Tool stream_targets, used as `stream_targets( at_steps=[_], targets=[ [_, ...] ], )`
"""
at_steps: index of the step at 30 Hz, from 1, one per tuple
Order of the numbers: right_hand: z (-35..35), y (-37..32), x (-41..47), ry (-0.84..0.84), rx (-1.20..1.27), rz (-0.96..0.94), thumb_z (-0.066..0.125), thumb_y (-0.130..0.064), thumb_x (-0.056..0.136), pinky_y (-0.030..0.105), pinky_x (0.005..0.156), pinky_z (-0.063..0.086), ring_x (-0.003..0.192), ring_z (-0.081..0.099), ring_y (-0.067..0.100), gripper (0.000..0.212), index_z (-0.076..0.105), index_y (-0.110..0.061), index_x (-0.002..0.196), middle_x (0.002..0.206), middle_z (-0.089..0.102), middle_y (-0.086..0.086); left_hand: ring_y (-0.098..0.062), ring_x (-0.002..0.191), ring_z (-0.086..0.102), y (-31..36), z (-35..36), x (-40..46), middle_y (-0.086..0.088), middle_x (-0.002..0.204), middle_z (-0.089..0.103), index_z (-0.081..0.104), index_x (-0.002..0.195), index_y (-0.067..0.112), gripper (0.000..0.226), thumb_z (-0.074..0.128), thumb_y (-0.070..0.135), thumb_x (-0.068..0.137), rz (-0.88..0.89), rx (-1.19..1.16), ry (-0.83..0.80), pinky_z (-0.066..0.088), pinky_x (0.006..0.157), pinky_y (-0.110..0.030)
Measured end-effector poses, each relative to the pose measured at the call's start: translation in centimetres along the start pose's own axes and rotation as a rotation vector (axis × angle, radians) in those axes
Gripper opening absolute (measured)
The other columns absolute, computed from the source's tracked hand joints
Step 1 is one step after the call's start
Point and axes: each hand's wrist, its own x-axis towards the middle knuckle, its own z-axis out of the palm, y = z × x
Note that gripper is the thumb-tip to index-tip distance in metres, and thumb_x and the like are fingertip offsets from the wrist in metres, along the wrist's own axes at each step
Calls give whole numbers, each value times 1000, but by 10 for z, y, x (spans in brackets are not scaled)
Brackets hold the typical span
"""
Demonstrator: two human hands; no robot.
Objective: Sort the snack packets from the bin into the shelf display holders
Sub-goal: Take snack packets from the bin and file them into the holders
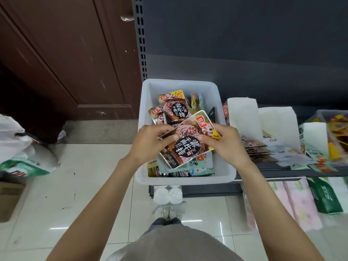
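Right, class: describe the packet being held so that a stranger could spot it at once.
Find the white bin at the shelf's left end. Above it, the left hand and right hand pinch one brown packet. Unlike matching packets lying inside, it is lifted and tilted.

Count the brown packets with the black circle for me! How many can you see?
3. One packet is held over the bin by the left hand and right hand. Two lie in the bin: one, another partly covered. More may be hidden.
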Motion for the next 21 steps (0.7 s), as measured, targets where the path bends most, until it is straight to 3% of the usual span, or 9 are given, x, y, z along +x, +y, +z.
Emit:
stream_targets(
  at_steps=[3, 6, 9, 12, 14, 16, 19, 21],
  targets=[
    [-18, 6, -15, 159, -68, -107, 68, -20, 86, 10, 61, 45, 72, 60, -10, 10, 67, -17, 96, 80, 64, -21, -9, 74, 68, 20, 17, 8, 4, 91, 74, 74, 98, 19, 28, 68, 40, 81, 230, 202, 194, 55, 68, -28],
    [-47, 19, -34, 334, -117, -144, 62, -18, 91, 14, 66, 46, 76, 59, -8, 6, 62, -18, 97, 82, 63, -20, -2, 77, 64, 41, 40, 29, 6, 96, 73, 71, 105, 22, 31, 64, 43, 83, 344, 243, 216, 52, 66, -19],
    [-72, 37, -50, 591, 2, -98, 56, -15, 95, 25, 75, 49, 82, 61, 0, 11, 60, -23, 100, 87, 64, -18, -9, 100, 60, 50, 68, 49, 4, 115, 64, 58, 123, 24, 38, 54, 40, 89, 289, 232, 141, 51, 80, -25],
    [-89, 53, -56, 761, -39, -69, 51, -9, 97, 14, 80, 45, 85, 57, -7, 16, 61, -16, 107, 93, 60, -25, -17, 122, 49, 54, 101, 66, 0, 133, 54, 53, 130, 21, 37, 53, 27, 93, 333, 345, -95, 37, 106, -35],
    [-94, 62, -52, 776, -155, -73, 49, -4, 96, 6, 79, 40, 87, 54, -13, 21, 64, -10, 109, 96, 61, -22, -16, 136, 34, 52, 119, 73, 3, 146, 41, 47, 137, 23, 41, 47, 29, 96, 397, 518, -257, 18, 113, -32],
    [-95, 70, -46, 732, -236, -94, 48, -2, 96, 8, 79, 41, 90, 57, -7, 24, 66, -10, 110, 101, 67, -11, -15, 141, 25, 45, 131, 77, 7, 151, 31, 41, 140, 27, 43, 40, 34, 98, 384, 628, -334, 12, 115, -35],
    [-90, 85, -33, 545, -404, -118, 50, 4, 91, 28, 86, 49, 98, 63, 20, 29, 66, -9, 111, 109, 68, 4, -16, 142, 24, 39, 139, 75, 10, 152, 29, 39, 141, 29, 43, 39, 32, 98, 367, 677, -323, 15, 116, -40],
    [-87, 97, -27, 397, -543, -97, 53, 5, 89, 41, 86, 51, 103, 61, 27, 30, 68, -12, 108, 114, 65, 6, -16, 142, 22, 41, 139, 73, 11, 153, 27, 37, 143, 30, 45, 40, 31, 98, 375, 685, -323, 14, 115, -40]
  ],
)
